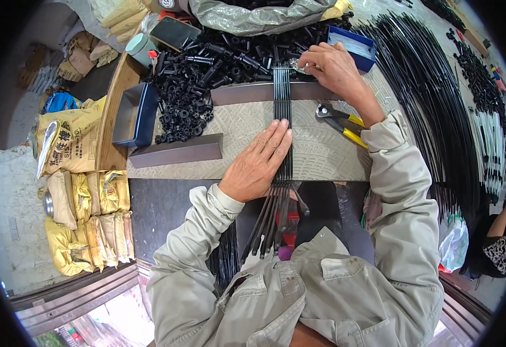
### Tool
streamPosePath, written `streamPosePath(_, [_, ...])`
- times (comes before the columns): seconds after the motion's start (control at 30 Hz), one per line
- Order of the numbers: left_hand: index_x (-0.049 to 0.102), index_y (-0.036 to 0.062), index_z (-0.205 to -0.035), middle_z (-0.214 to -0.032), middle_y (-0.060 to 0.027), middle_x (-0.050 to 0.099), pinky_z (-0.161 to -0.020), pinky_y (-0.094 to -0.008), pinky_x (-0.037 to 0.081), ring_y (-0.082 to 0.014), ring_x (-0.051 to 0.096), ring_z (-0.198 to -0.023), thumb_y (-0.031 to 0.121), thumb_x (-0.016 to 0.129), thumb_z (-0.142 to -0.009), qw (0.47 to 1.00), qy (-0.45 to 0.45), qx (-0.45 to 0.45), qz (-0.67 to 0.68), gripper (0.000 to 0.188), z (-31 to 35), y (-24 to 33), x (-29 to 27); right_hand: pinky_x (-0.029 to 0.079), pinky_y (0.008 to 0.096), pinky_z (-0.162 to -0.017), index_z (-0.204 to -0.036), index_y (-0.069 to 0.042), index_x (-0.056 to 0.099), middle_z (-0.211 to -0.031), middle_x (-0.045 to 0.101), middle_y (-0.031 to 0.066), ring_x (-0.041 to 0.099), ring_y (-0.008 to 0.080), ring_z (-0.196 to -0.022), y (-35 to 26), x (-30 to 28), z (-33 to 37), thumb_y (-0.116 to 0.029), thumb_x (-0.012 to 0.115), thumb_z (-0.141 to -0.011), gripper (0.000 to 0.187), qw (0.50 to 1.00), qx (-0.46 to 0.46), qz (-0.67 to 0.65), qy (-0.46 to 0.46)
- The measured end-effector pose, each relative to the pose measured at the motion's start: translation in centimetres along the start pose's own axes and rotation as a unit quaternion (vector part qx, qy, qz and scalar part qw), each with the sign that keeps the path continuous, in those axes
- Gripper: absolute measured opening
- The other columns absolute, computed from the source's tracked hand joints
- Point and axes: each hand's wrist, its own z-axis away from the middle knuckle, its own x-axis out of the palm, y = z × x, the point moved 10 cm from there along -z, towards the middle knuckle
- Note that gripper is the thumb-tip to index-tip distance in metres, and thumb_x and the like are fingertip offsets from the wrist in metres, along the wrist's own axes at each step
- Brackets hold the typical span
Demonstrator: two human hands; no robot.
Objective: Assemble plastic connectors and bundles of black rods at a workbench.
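Note:
My left hand lies flat, fingers stretched out, across a row of thin black cables. The row runs over the mat, its upper ends resting across a long dark metal bar. Below the mat's edge the lower ends fan out toward my lap, with thicker black tips. Beside the cables' upper ends, my right hand is closed in a pinch. Small silvery bits show at its fingertips, too small to name. Yellow-handled cutting pliers lie below my right wrist.
Black plastic fittings are heaped behind the bar and to the left. A blue bin and a second metal bar stand left. A blue box sits back right; long black cables cover the right side. Another person's arm shows far right.

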Motion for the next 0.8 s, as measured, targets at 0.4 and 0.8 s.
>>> streamPosePath(0.4, [0.031,-0.0001,-0.132,-0.137,-0.0217,0.027,-0.104,-0.0404,0.025,-0.0352,0.027,-0.128,0.051,0.058,-0.072,0.999,-0.023,-0.024,-0.013,0.083,-0.3,-0.1,0.5,0.036,0.0326,-0.073,-0.081,-0.010,0.062,-0.080,0.057,0.0020,0.054,0.0186,-0.083,1.1,0.2,0.4,-0.018,0.061,-0.076,0.009,1.000,0.005,-0.026,0.007])
streamPosePath(0.8, [0.033,0.0036,-0.132,-0.138,-0.0131,0.030,-0.102,-0.0454,0.028,-0.0321,0.028,-0.128,0.063,0.058,-0.065,0.999,-0.024,-0.031,-0.022,0.093,-0.1,-0.3,0.6,0.047,0.0322,-0.072,-0.086,-0.009,0.067,-0.091,0.063,0.0081,0.061,0.0239,-0.081,13.3,-3.8,0.8,-0.021,0.062,-0.077,0.016,0.970,0.232,-0.025,0.074])
